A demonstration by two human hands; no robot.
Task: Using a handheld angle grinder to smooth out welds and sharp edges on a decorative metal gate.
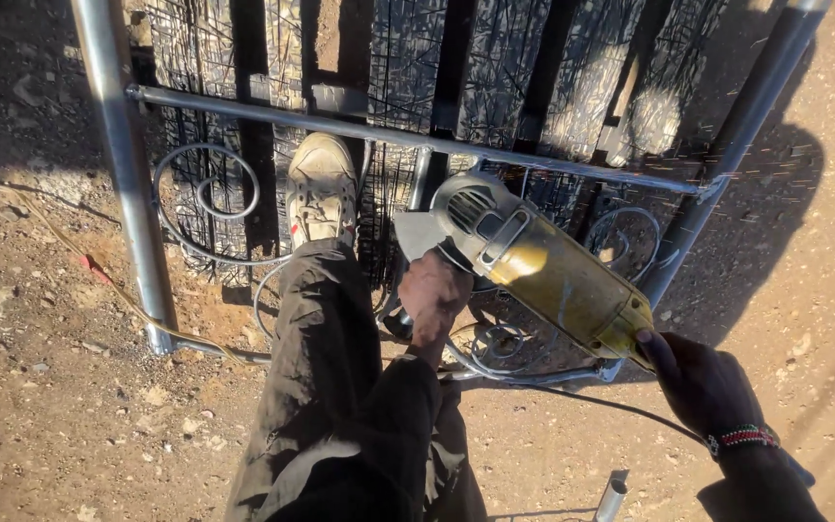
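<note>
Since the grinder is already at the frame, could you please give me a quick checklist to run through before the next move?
1. Both hands on the tool: ok. The left hand is at the head of the yellow angle grinder, and the right hand holds its rear end.
2. Frame held down: ok. A shoe stands on the metal frame.
3. Cable away from the disc: ok. The black cable trails behind along the ground.
4. Hand protection: not ok. Both hands are bare.
5. Disc and guard condition: cannot tell, as the disc is hidden under the grinder's head.
6. Eye protection: cannot tell, out of view.
</note>
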